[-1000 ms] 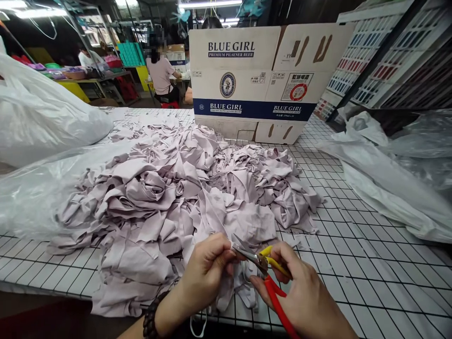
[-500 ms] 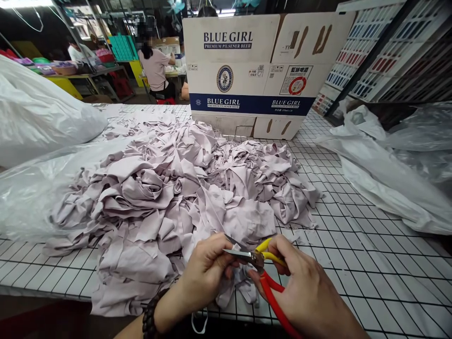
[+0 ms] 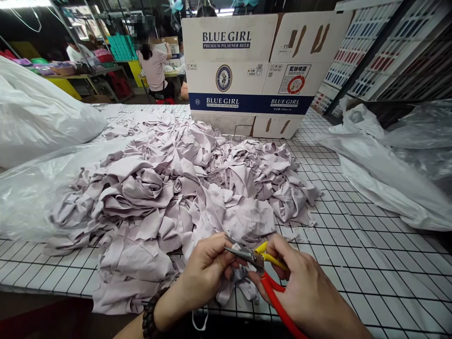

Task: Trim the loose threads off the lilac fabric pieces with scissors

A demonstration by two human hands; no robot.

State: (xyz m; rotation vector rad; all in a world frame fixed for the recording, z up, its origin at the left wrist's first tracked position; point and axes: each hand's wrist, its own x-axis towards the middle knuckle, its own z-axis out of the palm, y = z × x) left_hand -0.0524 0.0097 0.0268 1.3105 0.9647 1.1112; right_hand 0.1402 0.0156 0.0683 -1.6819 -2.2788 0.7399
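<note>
Scissors [image 3: 252, 258] with one red and one yellow handle are gripped in my right hand [image 3: 305, 280], their blades partly apart and pointing left. My left hand [image 3: 206, 268], a dark beaded bracelet at its wrist, pinches a small pale fabric piece [image 3: 235, 248] that lies between the blades. The blade tips come right up to the left fingertips. More light mauve cloth hangs beneath both hands. Just beyond them spreads a large heap of mauve fabric pieces [image 3: 137, 188], crumpled and overlapping.
Black grid lines mark the white tabletop [image 3: 353, 263]. A Blue Girl beer carton [image 3: 247, 70] stands behind the heap. Plastic bags flank it at left [image 3: 42, 113] and right [image 3: 381, 174]. A person in a pink top [image 3: 153, 68] sits in the background.
The scissors' lower blade has tilted slightly, its tip now a little higher. Both hands stay nearly in place. The person in the background has raised an arm.
</note>
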